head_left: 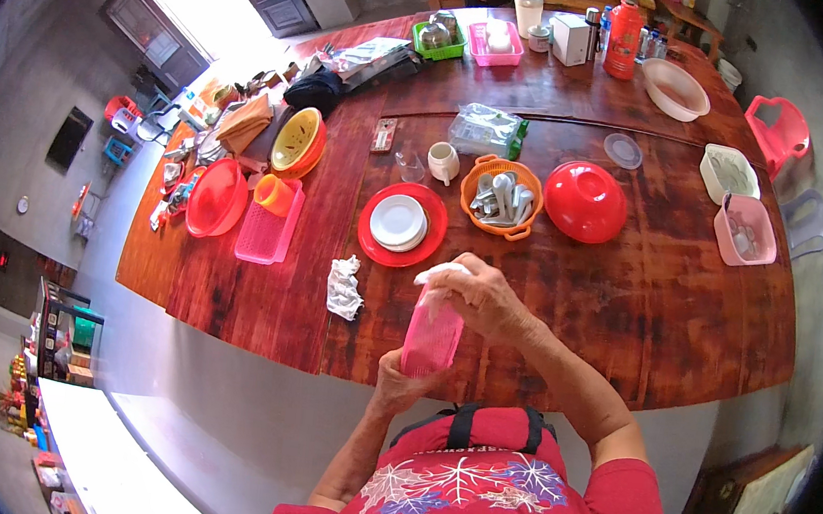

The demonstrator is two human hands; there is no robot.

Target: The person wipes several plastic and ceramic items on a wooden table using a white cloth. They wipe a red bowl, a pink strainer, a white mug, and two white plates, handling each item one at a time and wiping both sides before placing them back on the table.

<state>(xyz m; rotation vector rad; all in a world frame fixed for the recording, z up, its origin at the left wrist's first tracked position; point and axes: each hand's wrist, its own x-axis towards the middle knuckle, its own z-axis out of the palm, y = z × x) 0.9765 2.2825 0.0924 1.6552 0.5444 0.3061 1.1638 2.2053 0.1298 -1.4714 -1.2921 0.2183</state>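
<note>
Just past the table's near edge, my left hand (402, 383) grips the lower end of a small pink plastic basket (432, 343), which is tilted upright. A white cloth (444, 273) is pinched in my right hand (480, 299) and pressed on the basket's upper end; my fingers hide part of it. To the left, a crumpled white cloth (344, 288) lies on the wooden table (267, 317). Beyond my hands are a red plate (369, 243) with small white plates (398, 220) stacked on it, an orange basket (475, 223) of white spoons (507, 195), and an upturned red bowl (585, 201).
At left sit a pink tray (265, 238) with an orange cup (274, 194), and a red basin (215, 200). A pale mug (443, 163) and drinking glass (408, 166) stand mid-table. Two tubs, one pink (741, 251), are near the right edge. A red flask (623, 42) stands far back.
</note>
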